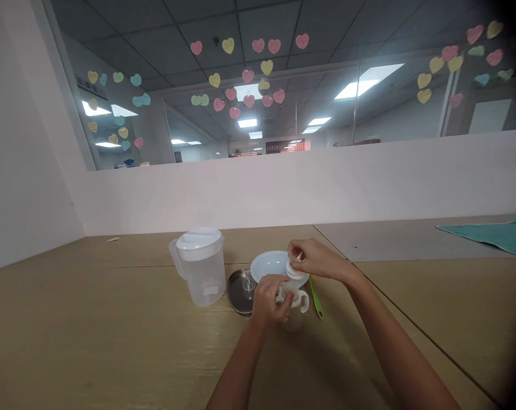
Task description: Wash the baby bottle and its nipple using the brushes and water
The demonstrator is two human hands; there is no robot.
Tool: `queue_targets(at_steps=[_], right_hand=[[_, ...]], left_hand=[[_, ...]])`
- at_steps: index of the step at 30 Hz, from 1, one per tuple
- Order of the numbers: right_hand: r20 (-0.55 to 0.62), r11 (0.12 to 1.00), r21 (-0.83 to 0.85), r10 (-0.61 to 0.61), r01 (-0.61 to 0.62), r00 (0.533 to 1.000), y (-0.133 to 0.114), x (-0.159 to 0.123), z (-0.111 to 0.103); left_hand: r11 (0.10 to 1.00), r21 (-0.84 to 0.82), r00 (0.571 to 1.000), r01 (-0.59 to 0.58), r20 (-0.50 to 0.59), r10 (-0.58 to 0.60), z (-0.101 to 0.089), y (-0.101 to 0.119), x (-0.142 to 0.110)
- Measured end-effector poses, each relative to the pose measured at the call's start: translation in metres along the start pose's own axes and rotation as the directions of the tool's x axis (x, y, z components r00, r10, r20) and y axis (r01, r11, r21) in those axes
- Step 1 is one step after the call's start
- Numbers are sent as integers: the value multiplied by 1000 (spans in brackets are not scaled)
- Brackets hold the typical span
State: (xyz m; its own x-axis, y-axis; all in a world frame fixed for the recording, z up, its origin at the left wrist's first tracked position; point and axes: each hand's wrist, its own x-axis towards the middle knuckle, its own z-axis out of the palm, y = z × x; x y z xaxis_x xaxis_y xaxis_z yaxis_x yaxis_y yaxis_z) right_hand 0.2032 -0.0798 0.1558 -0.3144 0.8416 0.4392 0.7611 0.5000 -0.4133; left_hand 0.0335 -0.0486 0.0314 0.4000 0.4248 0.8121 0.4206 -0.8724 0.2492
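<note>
My left hand (271,300) is closed round the upper part of a clear bottle (293,323) with white side handles (303,302), which looks like a baby bottle. My right hand (312,257) is raised just above and behind it. Its fingers pinch a white bottle cap (295,272), held apart from the bottle's mouth. A pale blue plate (266,261) lies behind both hands, partly hidden by them. Left of my left hand is a round metal tin (236,304) with a small clear object (248,287) in it.
A lidded translucent pitcher (205,270) stands left of the tin. A green-handled utensil (316,299) lies right of the bottle, its far end hidden. At the far right is a teal cloth (497,234). A white wall (241,193) with a window rises behind the wooden table (113,330).
</note>
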Motion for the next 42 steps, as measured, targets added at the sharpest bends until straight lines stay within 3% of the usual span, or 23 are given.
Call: queue_targets(at_steps=[9, 15, 21, 25, 31, 37, 42], right_hand=[[118, 998, 54, -34, 28, 992, 5, 2, 4], [249, 1000, 7, 22, -25, 968, 2, 4, 16], [314, 999, -32, 5, 5, 949, -6, 5, 25], [257, 980, -198, 86, -35, 963, -8, 5, 31], [99, 877, -470, 161, -96, 982, -16, 8, 41], [90, 899, -419, 184, -131, 979, -16, 8, 30], [-2, 936, -333, 119, -113, 993, -9, 7, 17]], left_hand=[[999, -17, 999, 44, 4, -44, 1, -1, 0], [997, 36, 997, 65, 43, -67, 3, -3, -2], [995, 89, 996, 48, 77, -55, 10, -9, -6], [993, 88, 992, 83, 92, -91, 11, -9, -6], [990, 54, 980, 128, 144, -134, 8, -6, -4], [973, 120, 961, 195, 174, -215, 11, -9, -6], [983, 82, 966, 165, 186, -178, 8, -5, -4]])
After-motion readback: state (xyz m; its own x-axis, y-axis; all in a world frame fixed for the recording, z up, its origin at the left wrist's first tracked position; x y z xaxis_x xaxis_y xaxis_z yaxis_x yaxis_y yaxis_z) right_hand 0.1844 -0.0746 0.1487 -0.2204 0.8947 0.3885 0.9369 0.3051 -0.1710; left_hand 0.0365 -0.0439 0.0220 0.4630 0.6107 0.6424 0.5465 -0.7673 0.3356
